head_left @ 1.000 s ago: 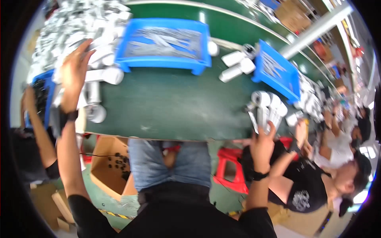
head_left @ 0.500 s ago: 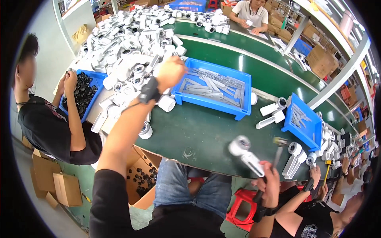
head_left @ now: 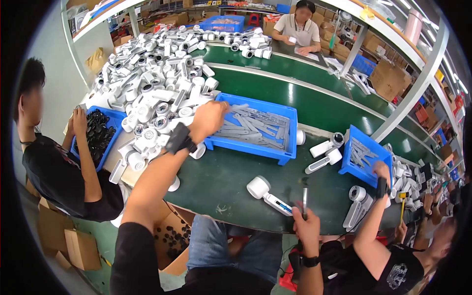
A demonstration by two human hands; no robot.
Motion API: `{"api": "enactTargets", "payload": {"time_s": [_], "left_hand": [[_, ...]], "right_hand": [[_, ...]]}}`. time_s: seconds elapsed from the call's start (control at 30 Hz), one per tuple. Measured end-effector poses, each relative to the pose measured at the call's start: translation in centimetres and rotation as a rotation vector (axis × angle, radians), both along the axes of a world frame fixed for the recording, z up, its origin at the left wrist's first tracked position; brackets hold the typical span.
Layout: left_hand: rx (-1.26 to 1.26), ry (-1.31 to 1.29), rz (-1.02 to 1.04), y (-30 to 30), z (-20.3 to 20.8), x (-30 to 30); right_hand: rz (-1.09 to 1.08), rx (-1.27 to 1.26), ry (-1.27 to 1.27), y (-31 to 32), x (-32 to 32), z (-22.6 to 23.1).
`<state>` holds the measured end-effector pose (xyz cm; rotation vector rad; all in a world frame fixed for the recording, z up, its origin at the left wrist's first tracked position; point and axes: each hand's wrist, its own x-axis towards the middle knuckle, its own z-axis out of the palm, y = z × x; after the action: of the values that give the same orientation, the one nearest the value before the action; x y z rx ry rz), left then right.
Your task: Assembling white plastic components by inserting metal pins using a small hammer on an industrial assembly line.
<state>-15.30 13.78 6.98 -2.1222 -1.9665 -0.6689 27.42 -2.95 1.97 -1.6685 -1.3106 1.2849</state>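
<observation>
My left hand (head_left: 209, 120) is at the left end of a blue tray (head_left: 253, 149) of flat grey plastic strips (head_left: 253, 125). Its fingers are bent together, and whatever they hold is hidden. Low over the table's near edge, my right hand (head_left: 306, 227) is closed round a hammer (head_left: 305, 199) whose metal shaft points up. The same hand grips the handle end of a white handheld fan (head_left: 258, 187). The fan's round head points to the far left, and a slot with a bit of blue shows along its handle.
White fan bodies (head_left: 147, 73) lie heaped at the back left. Co-workers sit on both sides and across the green table (head_left: 216, 182); one hand (head_left: 381, 169) reaches to a second blue tray (head_left: 366, 176). Black parts fill another tray (head_left: 114, 118). Below stands a cardboard box (head_left: 177, 265).
My right hand has moved left and nearer with the hammer and fan. My left hand stays by the tray's left end. The right co-worker's hand has risen to the second blue tray.
</observation>
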Motion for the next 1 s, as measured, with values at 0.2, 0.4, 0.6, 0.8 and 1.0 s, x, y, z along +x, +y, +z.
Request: {"api": "enactTargets", "payload": {"time_s": [0.2, 0.4, 0.6, 0.8, 1.0], "left_hand": [[-0.373, -0.551, -0.636, -12.1, 2.1, 10.7], [-0.125, -0.42, -0.726, -13.7, -1.2, 15.1], [0.016, -0.263, -0.644, -13.4, -6.2, 15.6], [0.065, -0.428, -0.609, -13.5, -7.7, 16.0], [0.164, -0.238, -0.698, -13.0, -7.5, 16.1]], "right_hand": [[-0.009, 0.239, 0.309, -0.9, -3.7, 3.4], [-0.016, 0.29, 0.199, -1.6, -3.0, 0.5], [-0.061, 0.164, 0.184, -0.7, -2.7, -1.0], [0.068, 0.123, 0.09, 0.3, -1.6, -1.0], [0.165, -0.056, 0.039, 2.9, -1.5, 1.6]]}}
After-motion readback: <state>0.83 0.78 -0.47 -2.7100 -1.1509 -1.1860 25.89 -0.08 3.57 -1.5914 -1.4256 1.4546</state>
